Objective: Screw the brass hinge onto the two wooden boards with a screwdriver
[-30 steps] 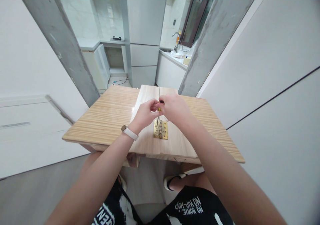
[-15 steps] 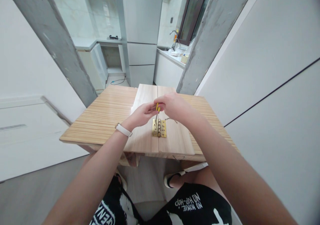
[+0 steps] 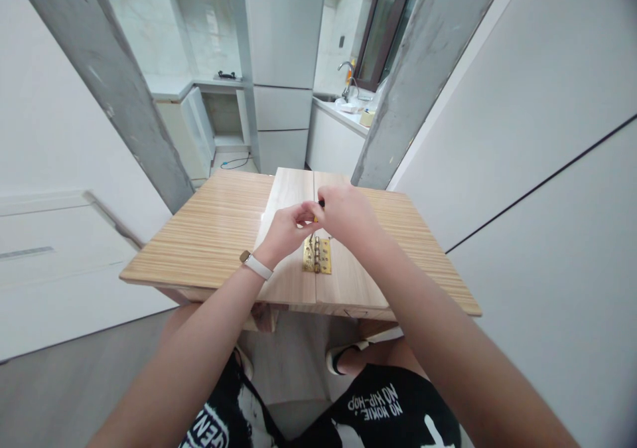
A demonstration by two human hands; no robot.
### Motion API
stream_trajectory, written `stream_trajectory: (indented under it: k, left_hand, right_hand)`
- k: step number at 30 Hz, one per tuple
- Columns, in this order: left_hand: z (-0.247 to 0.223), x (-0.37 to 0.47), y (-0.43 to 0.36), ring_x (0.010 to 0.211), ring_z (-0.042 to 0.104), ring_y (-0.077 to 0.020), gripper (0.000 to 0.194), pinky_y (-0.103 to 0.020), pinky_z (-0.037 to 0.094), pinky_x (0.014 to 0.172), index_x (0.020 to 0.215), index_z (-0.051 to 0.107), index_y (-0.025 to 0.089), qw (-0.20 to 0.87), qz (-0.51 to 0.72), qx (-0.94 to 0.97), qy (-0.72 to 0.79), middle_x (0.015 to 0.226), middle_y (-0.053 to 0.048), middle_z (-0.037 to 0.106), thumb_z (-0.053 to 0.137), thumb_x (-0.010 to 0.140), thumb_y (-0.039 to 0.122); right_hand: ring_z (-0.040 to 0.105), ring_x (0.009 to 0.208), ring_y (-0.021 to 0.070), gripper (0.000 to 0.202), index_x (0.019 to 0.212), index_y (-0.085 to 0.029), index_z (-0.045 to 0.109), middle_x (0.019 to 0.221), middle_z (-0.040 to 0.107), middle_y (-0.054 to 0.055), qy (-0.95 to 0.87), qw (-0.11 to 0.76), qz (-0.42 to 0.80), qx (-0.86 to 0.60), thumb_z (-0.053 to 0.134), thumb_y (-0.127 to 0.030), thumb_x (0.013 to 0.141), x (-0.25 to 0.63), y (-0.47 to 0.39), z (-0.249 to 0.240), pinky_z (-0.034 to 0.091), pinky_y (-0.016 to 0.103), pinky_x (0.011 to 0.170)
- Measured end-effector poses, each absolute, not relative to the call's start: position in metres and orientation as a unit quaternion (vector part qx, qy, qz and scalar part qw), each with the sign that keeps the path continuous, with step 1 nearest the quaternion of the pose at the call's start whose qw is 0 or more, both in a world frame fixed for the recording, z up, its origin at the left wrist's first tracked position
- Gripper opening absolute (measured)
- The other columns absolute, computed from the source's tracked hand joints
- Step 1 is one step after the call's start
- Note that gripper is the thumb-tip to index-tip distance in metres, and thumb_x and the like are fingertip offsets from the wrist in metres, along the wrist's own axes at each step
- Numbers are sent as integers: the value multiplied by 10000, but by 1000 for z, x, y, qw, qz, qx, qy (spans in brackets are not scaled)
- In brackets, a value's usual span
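Note:
My right hand (image 3: 348, 212) is closed around the handle of a screwdriver (image 3: 321, 203), whose black end pokes out above the fist. Fingers of my left hand (image 3: 288, 227) are closed on the same handle lower down, where a bit of yellow shows. From there the shaft slants down to the left leaf of a brass hinge (image 3: 325, 259). The tip's exact contact is too small to make out. Opened flat, the hinge straddles the seam between a left pale board (image 3: 283, 275) and a right pale board (image 3: 348, 279).
Both boards lie on a striped wooden table (image 3: 199, 235). A small dark piece, perhaps a screw, partly shows by my right wrist. Beyond stand a fridge (image 3: 283, 30) and a sink counter with a tap (image 3: 345, 70). White panels flank both sides.
My right hand has turned over and tightened into a fist round the handle, covering most of the yellow. My left hand has shifted slightly, its wrist rolling so the watch face shows.

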State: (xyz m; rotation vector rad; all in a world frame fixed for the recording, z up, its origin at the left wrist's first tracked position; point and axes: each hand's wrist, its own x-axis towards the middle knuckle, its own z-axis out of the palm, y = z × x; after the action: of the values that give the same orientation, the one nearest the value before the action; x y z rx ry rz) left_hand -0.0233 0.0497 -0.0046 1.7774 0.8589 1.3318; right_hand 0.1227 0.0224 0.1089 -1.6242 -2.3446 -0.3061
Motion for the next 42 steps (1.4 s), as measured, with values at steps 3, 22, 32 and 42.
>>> stream_trajectory:
  k: [3, 22, 32, 42]
  left_hand:
    - [1, -18, 46, 803, 669, -136, 65, -248, 506, 716, 862, 669, 176, 333, 521, 705, 349, 820, 3, 694, 709, 840, 222]
    - [2, -32, 65, 1163, 706, -249, 355, -406, 576, 968, 1251, 617, 196, 420, 477, 718, 285, 1224, -121, 729, 699, 906, 220]
    - [1, -37, 62, 1087, 746, -240, 418, -401, 596, 974, 1286, 551, 189, 416, 473, 723, 284, 1144, -108, 750, 700, 895, 181]
    - [-3, -34, 45, 870, 739, -193, 89, -329, 601, 833, 907, 676, 192, 240, 531, 711, 394, 879, -30, 752, 734, 872, 248]
  right_hand:
    - [694, 830, 267, 295, 945, -136, 754, 874, 759, 164, -793, 122, -116, -586, 530, -311, 1027, 118, 21, 106, 411, 338, 673]
    - [607, 879, 187, 279, 936, -147, 727, 935, 715, 80, -901, 144, -3, -409, 537, 21, 820, 138, 42, 107, 387, 300, 766]
    - [611, 876, 196, 334, 1099, -187, 651, 938, 694, 49, -906, 183, 62, -376, 542, -1, 844, 137, 38, 103, 407, 298, 741]
    - [675, 834, 259, 388, 939, -165, 702, 882, 749, 129, -830, 147, -105, -528, 562, -518, 1020, 119, 22, 106, 393, 343, 699]
